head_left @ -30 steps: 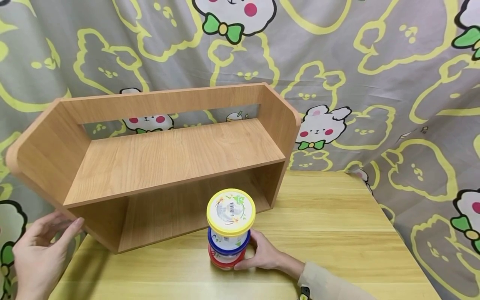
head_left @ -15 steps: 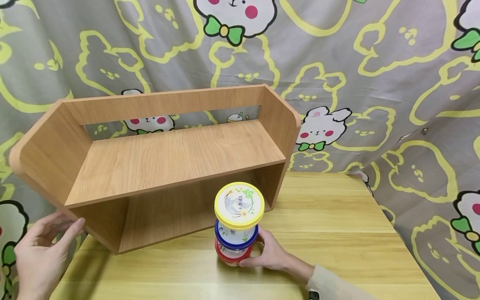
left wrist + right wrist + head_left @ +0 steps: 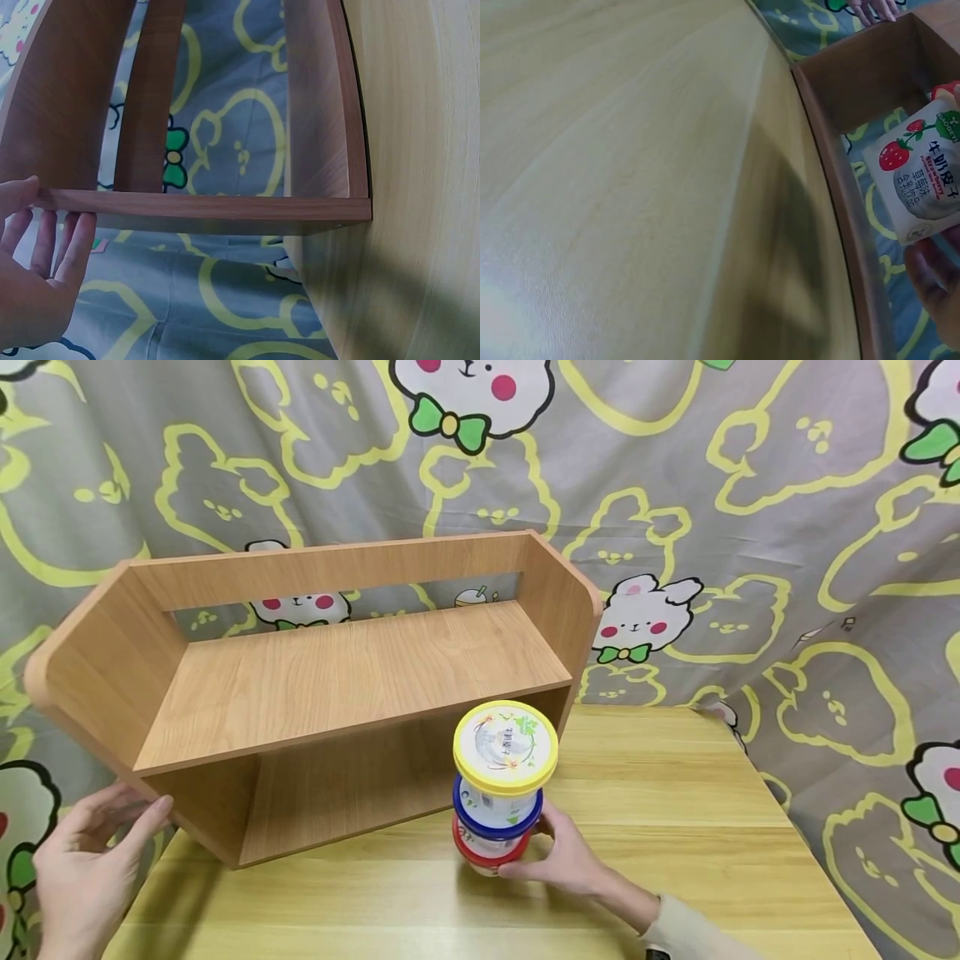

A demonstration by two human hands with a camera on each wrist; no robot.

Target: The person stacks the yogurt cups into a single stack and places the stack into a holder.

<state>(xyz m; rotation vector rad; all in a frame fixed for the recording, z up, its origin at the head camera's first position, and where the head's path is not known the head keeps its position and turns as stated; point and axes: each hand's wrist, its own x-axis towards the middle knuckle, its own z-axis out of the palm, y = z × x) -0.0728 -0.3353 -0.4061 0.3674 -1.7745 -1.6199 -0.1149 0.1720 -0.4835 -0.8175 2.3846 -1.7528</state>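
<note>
Three round white tubs stand in one stack: a yellow-lidded tub [image 3: 506, 747] on top, a blue-lidded tub [image 3: 491, 810] in the middle, a red-lidded tub [image 3: 474, 850] lowest. My right hand [image 3: 564, 853] grips the lowest tub from the right, in front of the wooden desktop shelf [image 3: 352, 681]. Strawberry pictures show on this tub [image 3: 919, 176] in the right wrist view; the upper tubs are mostly out of that frame. At the far left, my left hand [image 3: 90, 864] pinches the front edge of the shelf's left side panel [image 3: 202, 202] between thumb and fingers.
The two-level shelf stands on a light wooden table [image 3: 675, 827], slightly angled, its lower compartment facing me. Behind and to the right hangs a grey cartoon-print curtain [image 3: 720, 543]. The table's right edge slants away beside it.
My right hand has carried the stack to the right and upward in the head view, across the shelf's right end, and the stack looks larger. My left hand stays on the side panel.
</note>
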